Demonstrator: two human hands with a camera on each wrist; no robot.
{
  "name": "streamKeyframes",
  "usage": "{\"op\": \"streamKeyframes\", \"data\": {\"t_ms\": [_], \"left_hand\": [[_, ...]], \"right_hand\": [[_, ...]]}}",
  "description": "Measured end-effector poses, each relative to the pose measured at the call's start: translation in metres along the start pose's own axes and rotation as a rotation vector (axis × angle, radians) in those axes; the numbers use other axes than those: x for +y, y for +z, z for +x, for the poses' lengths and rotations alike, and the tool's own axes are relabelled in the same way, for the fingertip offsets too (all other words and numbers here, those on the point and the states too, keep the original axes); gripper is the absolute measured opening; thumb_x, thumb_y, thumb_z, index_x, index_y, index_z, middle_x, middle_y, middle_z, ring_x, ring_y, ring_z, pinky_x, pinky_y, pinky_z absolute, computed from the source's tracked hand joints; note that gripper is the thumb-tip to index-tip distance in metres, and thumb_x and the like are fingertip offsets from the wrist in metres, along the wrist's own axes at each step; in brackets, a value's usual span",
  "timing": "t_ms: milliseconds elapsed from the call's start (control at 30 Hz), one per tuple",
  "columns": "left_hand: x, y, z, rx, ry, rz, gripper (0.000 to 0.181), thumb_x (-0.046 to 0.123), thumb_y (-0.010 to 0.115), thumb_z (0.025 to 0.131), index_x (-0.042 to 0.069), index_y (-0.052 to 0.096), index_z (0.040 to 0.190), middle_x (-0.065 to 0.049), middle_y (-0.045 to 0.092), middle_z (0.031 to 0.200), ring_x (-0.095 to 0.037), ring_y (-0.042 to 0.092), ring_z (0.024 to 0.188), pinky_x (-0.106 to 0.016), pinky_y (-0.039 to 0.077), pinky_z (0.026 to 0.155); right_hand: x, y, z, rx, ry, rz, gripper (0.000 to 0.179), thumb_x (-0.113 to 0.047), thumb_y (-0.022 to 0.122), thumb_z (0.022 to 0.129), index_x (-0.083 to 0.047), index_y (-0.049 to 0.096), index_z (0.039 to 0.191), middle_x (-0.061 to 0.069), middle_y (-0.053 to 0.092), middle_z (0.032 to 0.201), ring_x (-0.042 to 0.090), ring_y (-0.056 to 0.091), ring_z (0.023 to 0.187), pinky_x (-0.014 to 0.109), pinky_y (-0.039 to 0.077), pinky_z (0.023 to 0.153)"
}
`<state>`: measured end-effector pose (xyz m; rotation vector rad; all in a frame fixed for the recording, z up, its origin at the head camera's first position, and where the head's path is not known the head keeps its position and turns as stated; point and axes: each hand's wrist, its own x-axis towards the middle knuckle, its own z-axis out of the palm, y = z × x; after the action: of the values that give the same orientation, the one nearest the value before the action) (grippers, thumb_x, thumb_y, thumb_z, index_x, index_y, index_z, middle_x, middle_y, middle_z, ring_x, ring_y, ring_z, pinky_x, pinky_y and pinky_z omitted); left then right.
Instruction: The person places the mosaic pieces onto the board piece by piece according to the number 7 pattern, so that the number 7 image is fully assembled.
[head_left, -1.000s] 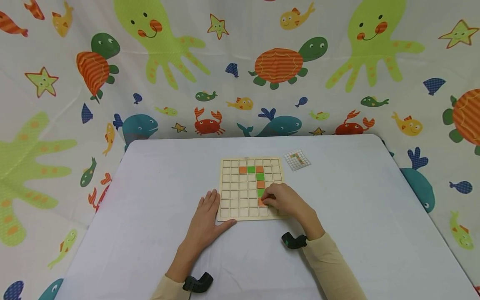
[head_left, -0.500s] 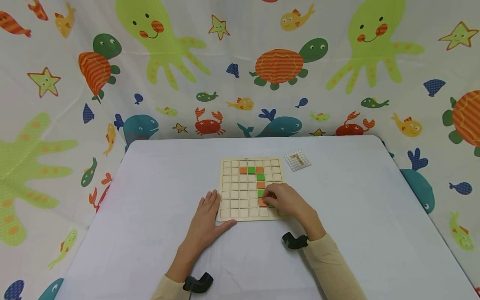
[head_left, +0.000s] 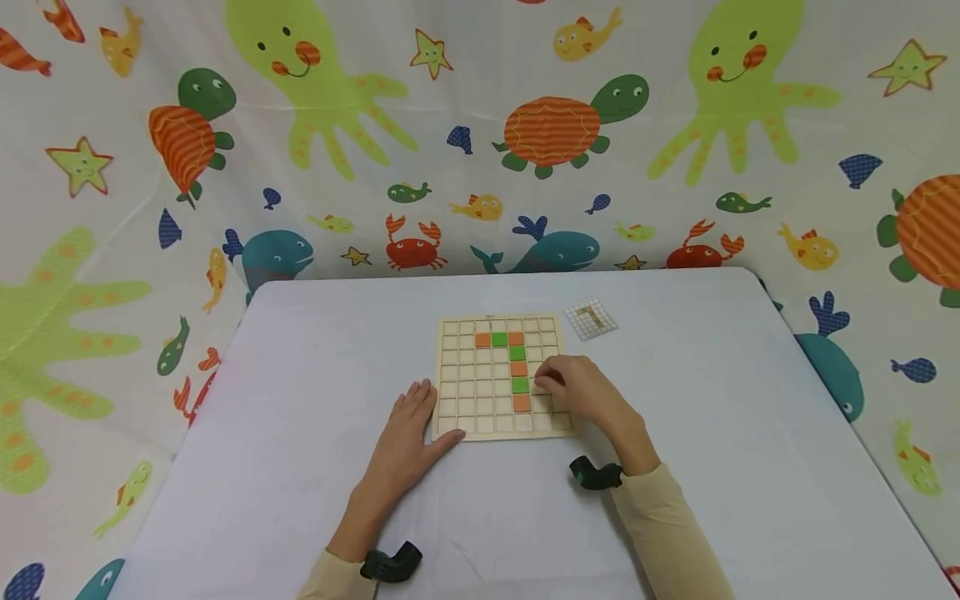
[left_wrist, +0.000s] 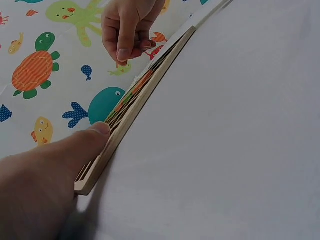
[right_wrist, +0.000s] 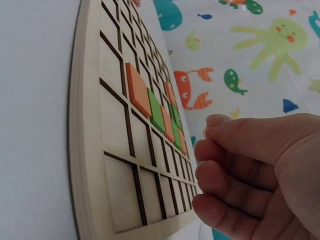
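A wooden grid board (head_left: 477, 407) lies flat on the table, with orange and green square tiles in some of its cells. The tiles form a short row near the top and a column running down from it; the lowest is an orange tile (head_left: 521, 403). My left hand (head_left: 400, 446) rests flat by the board's left edge, fingers straight, its thumb (left_wrist: 97, 132) touching the near edge. Above the board's right part hovers my right hand (head_left: 588, 392), loosely curled. In the right wrist view its fingers (right_wrist: 225, 180) show nothing between them and stand apart from the tiles.
A small pattern card (head_left: 590, 319) with a grid and coloured squares lies beyond the board's upper right corner. The white table (head_left: 322, 358) extends around the board. Behind it hangs a sea-animal curtain (head_left: 465, 83). Black camera mounts (head_left: 596, 473) sit on both wrists.
My right hand has let go of the lowest orange tile and lifted up and to the right, uncovering it. My left hand stays at the board's left edge.
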<state>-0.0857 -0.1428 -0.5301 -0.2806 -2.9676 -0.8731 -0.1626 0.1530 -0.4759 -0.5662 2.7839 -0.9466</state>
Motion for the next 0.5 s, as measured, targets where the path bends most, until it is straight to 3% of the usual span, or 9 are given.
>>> {"op": "streamKeyframes", "data": {"t_ms": [167, 333, 500], "left_hand": [[-0.003, -0.004, 0.004, 0.019, -0.006, 0.024, 0.088, 0.057, 0.067, 0.089, -0.001, 0.043, 0.150, -0.016, 0.039, 0.159, -0.035, 0.032, 0.150, -0.053, 0.029, 0.123], [-0.003, -0.013, 0.012, 0.043, 0.013, 0.053, 0.077, 0.051, 0.067, 0.092, -0.002, 0.049, 0.146, -0.018, 0.052, 0.149, -0.037, 0.047, 0.140, -0.053, 0.040, 0.115], [-0.001, -0.023, 0.023, 0.027, 0.010, 0.069, 0.072, 0.047, 0.067, 0.093, -0.001, 0.052, 0.144, -0.018, 0.059, 0.140, -0.036, 0.055, 0.132, -0.052, 0.046, 0.109]], "right_hand": [[-0.001, -0.007, 0.000, 0.036, 0.028, -0.001, 0.016, -0.026, 0.066, 0.098, -0.011, 0.072, 0.098, -0.001, 0.067, 0.081, 0.013, 0.054, 0.074, 0.025, 0.048, 0.067], [-0.001, -0.010, 0.001, 0.090, -0.001, 0.002, 0.018, -0.025, 0.065, 0.099, -0.010, 0.073, 0.096, -0.001, 0.066, 0.079, 0.012, 0.053, 0.071, 0.024, 0.046, 0.063], [-0.001, -0.012, 0.001, 0.135, -0.018, 0.016, 0.017, -0.025, 0.063, 0.100, -0.010, 0.071, 0.098, -0.001, 0.063, 0.080, 0.013, 0.052, 0.072, 0.025, 0.046, 0.062]]}}
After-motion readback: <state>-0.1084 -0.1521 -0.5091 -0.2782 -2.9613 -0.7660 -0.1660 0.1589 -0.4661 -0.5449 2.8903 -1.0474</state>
